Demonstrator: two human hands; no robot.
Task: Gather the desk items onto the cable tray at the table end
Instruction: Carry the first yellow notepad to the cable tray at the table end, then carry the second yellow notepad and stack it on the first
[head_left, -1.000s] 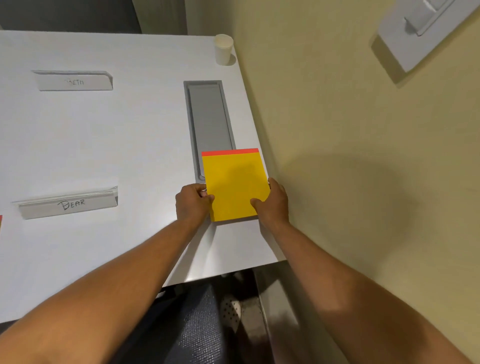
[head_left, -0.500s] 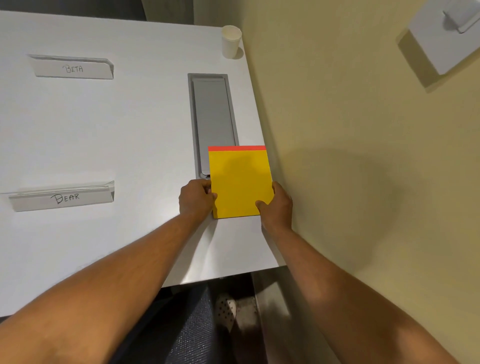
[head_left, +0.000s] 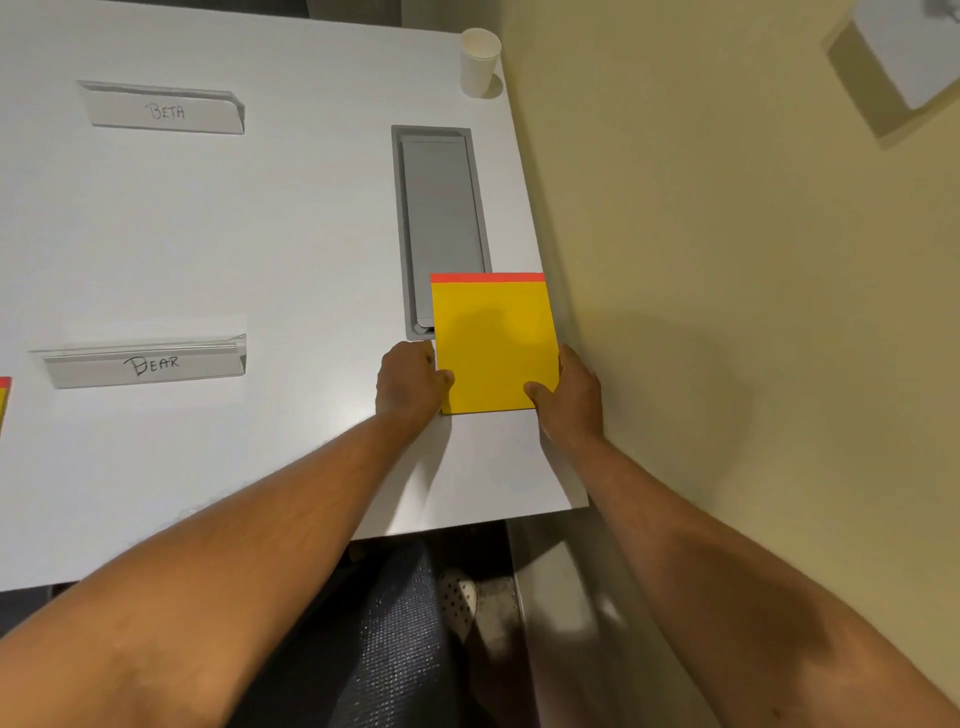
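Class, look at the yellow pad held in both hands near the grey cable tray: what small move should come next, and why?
Probably slide the yellow pad a little to the left and forward. Both hands, left hand and right hand, grip its near corners, and only its far left corner overlaps the cable tray; most of it lies over bare table.

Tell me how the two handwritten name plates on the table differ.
The far clear acrylic name plate reads "BETA"; the near clear acrylic name plate reads "DEAR". The BETA plate lies towards the table's far end, level with the grey recessed cable tray; the DEAR plate lies level with the yellow notepad. Both are long, clear, white-inserted, and untouched by either hand.
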